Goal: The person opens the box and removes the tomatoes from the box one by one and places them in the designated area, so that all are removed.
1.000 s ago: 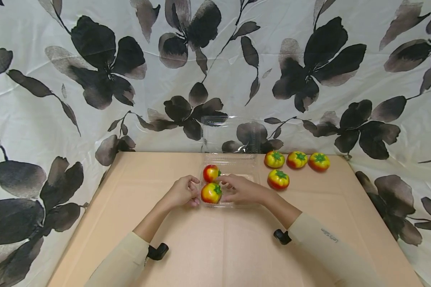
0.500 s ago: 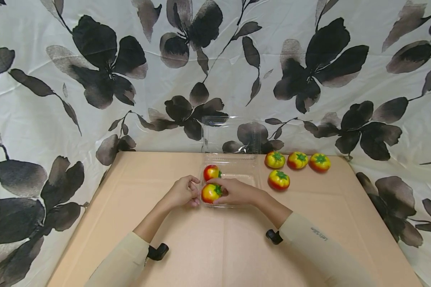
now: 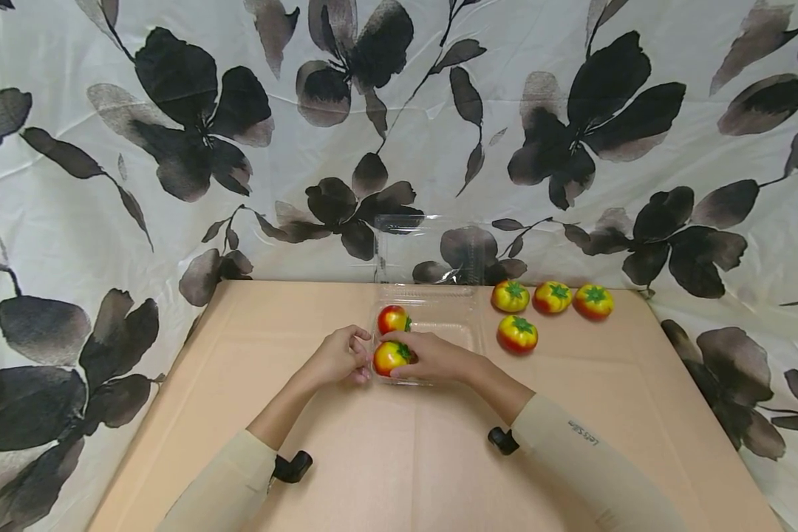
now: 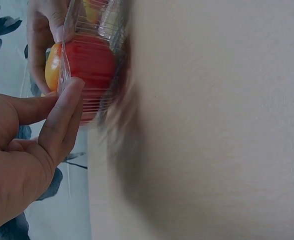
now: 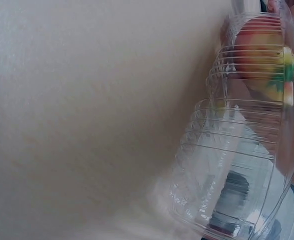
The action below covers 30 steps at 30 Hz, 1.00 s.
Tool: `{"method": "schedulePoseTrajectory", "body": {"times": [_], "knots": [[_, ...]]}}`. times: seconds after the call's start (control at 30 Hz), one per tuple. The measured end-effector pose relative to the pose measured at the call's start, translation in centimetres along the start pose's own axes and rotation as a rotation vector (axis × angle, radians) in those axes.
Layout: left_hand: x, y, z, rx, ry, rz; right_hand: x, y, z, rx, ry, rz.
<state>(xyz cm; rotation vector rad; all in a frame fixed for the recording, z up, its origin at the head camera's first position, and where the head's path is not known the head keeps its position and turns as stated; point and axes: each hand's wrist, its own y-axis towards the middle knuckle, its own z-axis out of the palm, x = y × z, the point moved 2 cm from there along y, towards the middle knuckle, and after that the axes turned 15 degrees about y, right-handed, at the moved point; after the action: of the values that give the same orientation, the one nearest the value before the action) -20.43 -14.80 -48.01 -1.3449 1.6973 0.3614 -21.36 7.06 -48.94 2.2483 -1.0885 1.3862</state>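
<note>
A clear plastic clamshell container (image 3: 447,321) stands on the table with its lid raised at the back. Two red-and-yellow tomato-like fruits with green leafy tops sit along its left side, a rear fruit (image 3: 393,319) and a front fruit (image 3: 390,357). My right hand (image 3: 435,356) reaches into the container and grips the front fruit from its right side, thumb toward me. My left hand (image 4: 37,130) pinches the container's left rim between thumb and fingers, beside the front fruit. Through the ribbed wall (image 5: 236,130), the right wrist view shows a fruit blurred by the plastic.
Right of the container lie more such fruits: one fruit (image 3: 517,335) in front, and a back row with a left fruit (image 3: 510,296), a middle fruit (image 3: 552,297) and a right fruit (image 3: 593,302). A floral cloth (image 3: 439,148) hangs behind the tan table (image 3: 399,458).
My right hand has moved left and closed around the front fruit, where its fingers were beside it earlier. The left hand has stayed at the rim.
</note>
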Motion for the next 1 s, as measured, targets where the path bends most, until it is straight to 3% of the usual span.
{"method": "schedulePoseTrajectory", "body": {"times": [1.0], "knots": [[-0.1,0.1,0.0,-0.008,0.003,0.012,0.7,-1.7,-1.6,0.012,0.046,-0.024]]}}
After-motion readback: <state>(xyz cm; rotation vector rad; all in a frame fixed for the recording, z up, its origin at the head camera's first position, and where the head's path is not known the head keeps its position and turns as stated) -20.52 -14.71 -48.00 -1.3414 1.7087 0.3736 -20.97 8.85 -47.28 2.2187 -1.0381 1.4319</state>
